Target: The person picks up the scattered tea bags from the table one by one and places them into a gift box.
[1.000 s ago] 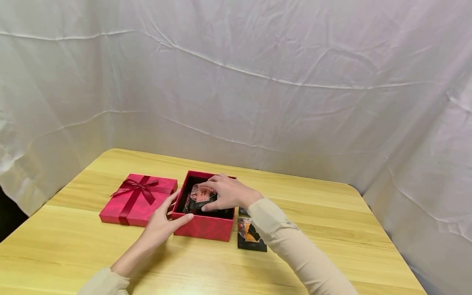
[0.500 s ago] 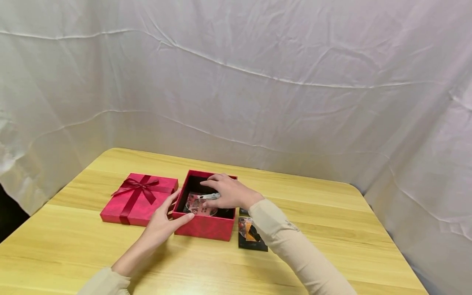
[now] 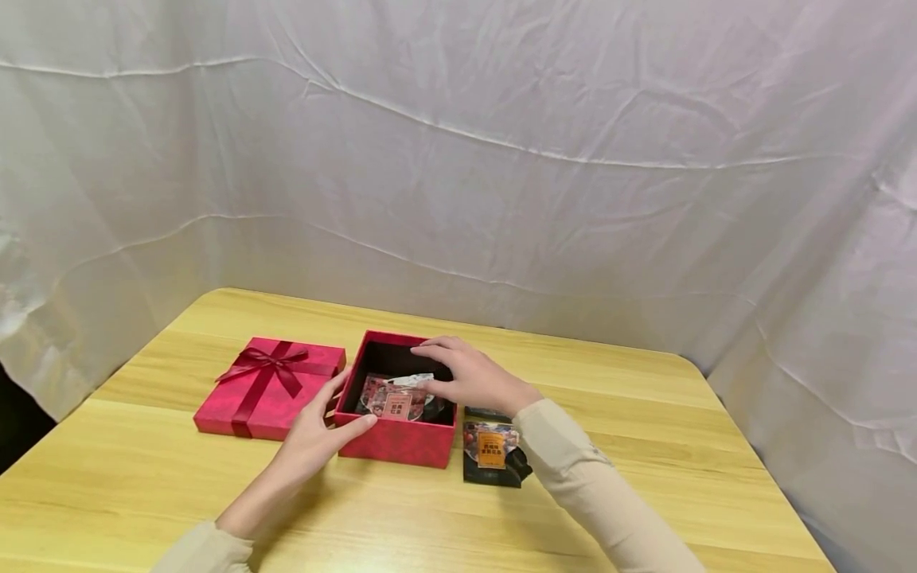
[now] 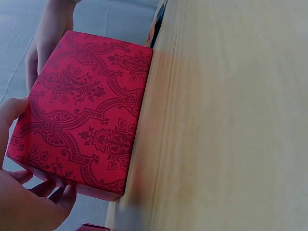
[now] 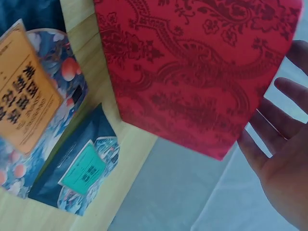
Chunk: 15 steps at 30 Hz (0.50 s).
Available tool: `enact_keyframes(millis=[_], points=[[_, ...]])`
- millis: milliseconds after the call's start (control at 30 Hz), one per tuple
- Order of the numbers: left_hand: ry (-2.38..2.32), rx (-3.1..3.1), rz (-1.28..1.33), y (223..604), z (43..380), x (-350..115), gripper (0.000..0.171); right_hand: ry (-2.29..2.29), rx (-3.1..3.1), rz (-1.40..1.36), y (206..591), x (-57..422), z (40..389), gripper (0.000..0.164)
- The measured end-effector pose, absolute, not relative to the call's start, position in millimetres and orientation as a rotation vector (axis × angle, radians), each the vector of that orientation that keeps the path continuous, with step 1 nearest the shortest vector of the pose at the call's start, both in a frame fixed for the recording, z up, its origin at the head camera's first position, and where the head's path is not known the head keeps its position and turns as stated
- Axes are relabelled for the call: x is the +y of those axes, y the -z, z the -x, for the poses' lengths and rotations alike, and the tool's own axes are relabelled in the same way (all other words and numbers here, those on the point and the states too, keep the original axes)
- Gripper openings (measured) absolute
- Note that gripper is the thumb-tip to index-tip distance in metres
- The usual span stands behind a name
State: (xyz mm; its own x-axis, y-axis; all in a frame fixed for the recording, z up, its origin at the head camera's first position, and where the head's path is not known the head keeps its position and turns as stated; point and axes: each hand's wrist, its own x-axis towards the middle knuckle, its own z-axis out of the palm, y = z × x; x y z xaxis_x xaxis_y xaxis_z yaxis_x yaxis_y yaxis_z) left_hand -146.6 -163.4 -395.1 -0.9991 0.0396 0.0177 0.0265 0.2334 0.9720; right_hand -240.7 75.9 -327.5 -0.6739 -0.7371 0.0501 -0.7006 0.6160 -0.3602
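A red patterned gift box (image 3: 397,442) stands without its lid on the wooden table. My left hand (image 3: 315,434) grips its near left corner, thumb over the front rim and fingers along the left side. Inside, pouches with a pink label (image 3: 396,404) lie in the front part, one with a whitish edge raised behind it. My right hand (image 3: 474,378) hovers over the right rim with its fingers loosely spread and nothing in them. In the right wrist view those fingers (image 5: 288,122) are beside the box's edge.
The lid (image 3: 268,390) with a dark red bow lies left of the box. To its right are a pouch with an orange label (image 3: 490,452) and, behind that, one with a teal label (image 5: 84,174). White cloth (image 3: 458,159) surrounds the table.
A pouch under my right hand has gone down into the box and been let go. The right hand has drawn back to the right; the left hand keeps its place.
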Motion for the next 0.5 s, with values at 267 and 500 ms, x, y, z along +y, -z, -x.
enact_keyframes(millis=[267, 500], points=[[-1.924, 2.472, -0.059, 395, 146, -163, 0.084, 0.767, 2.756, 1.076, 331, 103, 239, 0.055], [-1.945, 2.456, -0.064, 395, 146, -163, 0.084, 0.82, 2.783, 1.042, 346, 129, 238, 0.054]])
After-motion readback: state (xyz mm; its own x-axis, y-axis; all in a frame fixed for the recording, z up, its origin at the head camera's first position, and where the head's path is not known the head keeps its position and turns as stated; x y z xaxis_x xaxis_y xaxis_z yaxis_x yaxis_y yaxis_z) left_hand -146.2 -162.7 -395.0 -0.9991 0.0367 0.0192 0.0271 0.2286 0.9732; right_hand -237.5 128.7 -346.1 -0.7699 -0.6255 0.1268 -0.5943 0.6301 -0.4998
